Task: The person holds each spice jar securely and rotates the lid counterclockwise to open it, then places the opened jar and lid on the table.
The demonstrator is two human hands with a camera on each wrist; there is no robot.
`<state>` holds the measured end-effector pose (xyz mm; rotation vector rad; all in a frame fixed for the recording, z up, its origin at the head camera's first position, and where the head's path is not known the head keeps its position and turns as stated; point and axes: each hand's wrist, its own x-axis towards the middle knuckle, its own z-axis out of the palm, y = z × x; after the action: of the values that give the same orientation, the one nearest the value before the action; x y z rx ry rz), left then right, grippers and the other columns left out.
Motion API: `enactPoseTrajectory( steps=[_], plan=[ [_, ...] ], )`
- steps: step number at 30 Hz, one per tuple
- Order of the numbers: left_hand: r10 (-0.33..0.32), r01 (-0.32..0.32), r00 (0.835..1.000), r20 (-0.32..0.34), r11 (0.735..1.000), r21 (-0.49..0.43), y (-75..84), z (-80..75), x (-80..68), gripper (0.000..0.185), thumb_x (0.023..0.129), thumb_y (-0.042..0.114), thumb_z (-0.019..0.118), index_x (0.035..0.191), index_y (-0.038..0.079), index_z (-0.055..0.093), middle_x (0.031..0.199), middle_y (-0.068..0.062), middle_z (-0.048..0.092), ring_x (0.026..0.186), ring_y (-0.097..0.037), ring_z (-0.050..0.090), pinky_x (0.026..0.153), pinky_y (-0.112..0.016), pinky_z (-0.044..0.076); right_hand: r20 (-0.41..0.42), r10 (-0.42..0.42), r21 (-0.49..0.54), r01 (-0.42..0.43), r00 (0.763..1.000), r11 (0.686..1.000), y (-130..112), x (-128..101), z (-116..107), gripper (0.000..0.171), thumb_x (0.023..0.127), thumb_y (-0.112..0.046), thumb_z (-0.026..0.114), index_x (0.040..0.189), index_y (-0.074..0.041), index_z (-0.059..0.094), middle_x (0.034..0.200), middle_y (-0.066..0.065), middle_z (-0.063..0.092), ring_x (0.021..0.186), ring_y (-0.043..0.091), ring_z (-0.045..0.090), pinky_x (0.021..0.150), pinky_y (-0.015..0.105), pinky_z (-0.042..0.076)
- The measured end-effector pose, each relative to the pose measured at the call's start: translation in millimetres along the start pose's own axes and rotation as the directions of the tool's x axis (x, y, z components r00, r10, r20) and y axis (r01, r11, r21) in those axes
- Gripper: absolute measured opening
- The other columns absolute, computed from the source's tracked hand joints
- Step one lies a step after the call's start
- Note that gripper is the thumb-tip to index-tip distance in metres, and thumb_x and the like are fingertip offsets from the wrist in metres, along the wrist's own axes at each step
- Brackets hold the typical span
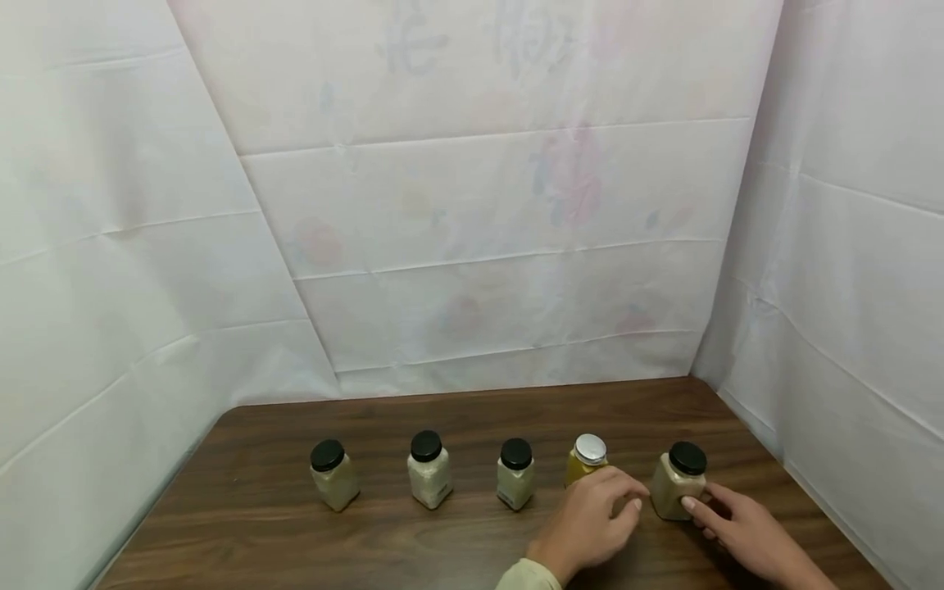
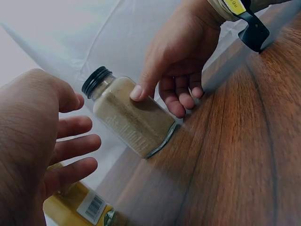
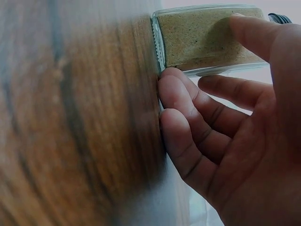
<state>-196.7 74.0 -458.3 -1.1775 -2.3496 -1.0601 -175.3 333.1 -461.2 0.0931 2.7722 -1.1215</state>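
Nearest the camera: right hand [image 1: 741,524] reaching in from the lower right, index finger [image 2: 141,87] laid straight against the side of the tan spice jar [image 1: 677,483], not wrapped round it. Other fingers [image 3: 188,136] loosely curled, knuckles down on the brown wood table [image 1: 243,524] right at the jar's base. No real grip there, more of a touch.

Just to the left, left hand [image 1: 590,520], pale sleeve cuff [image 1: 527,576] at the wrist. Fingers relaxed and a bit spread, tips near the tan jar but apart from it in the left wrist view. Holding nothing. Sitting right in front of the yellow jar [image 1: 583,467] with the silver lid [image 1: 590,448], partly covering it; can't tell from the head view whether touching.

Tan jar itself: upright on the table, black lid [image 1: 687,458], far right end of the row, filled with a sandy powder.

Further along to the left, three more black-lidded jars standing well apart in a line: a pale one [image 1: 515,475], a whiter one [image 1: 428,471], and a beige one [image 1: 333,477] at the left end.

Behind everything, creased white sheets [image 1: 479,246] hung on three sides, faint floral print showing through.
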Motion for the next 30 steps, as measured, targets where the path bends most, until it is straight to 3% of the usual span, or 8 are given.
enactPoseTrajectory(
  steps=[4,12,18,30],
  plan=[
    [-0.016,0.016,1.000,-0.006,0.999,-0.036,-0.1,5.1,4.8,0.018,0.103,0.022,0.057,0.112,0.021,0.073,0.110,0.016,0.063,0.097,0.008,0.057,0.078,-0.006,0.041,-0.007,0.006,-0.008,-0.006,1.000,1.000,2,1,1,0.058,0.098,-0.054,0.056,0.118,0.001,0.062,0.087,0.003,0.062,0.078,0.018,0.060,0.066,0.034,0.050],
    [-0.064,0.062,0.998,-0.004,0.977,-0.205,1.1,11.8,13.7,0.020,0.103,0.018,0.056,0.116,0.015,0.071,0.121,0.010,0.061,0.099,0.005,0.059,0.079,-0.008,0.045,-0.010,0.007,0.012,-0.007,1.000,1.000,2,3,2,0.062,0.098,-0.053,0.057,0.124,0.003,0.060,0.089,0.003,0.064,0.079,0.018,0.061,0.065,0.034,0.050],
    [-0.097,0.098,0.995,0.013,0.960,-0.261,1.1,16.5,18.4,0.024,0.103,0.018,0.055,0.121,0.016,0.070,0.130,0.005,0.060,0.100,0.005,0.059,0.077,-0.008,0.046,0.004,0.006,0.040,-0.007,1.000,0.999,3,4,1,0.070,0.098,-0.052,0.057,0.135,0.007,0.054,0.092,0.004,0.066,0.081,0.018,0.063,0.067,0.035,0.052],
    [-0.166,0.166,0.986,0.034,0.916,-0.366,3.9,27.6,25.0,0.029,0.102,0.020,0.055,0.128,0.017,0.066,0.135,0.007,0.057,0.101,0.004,0.059,0.077,-0.010,0.047,0.030,0.019,0.049,-0.021,0.999,0.999,3,6,0,0.064,0.099,-0.052,0.056,0.133,0.002,0.056,0.091,0.003,0.065,0.080,0.019,0.062,0.068,0.036,0.051]
  ],
)
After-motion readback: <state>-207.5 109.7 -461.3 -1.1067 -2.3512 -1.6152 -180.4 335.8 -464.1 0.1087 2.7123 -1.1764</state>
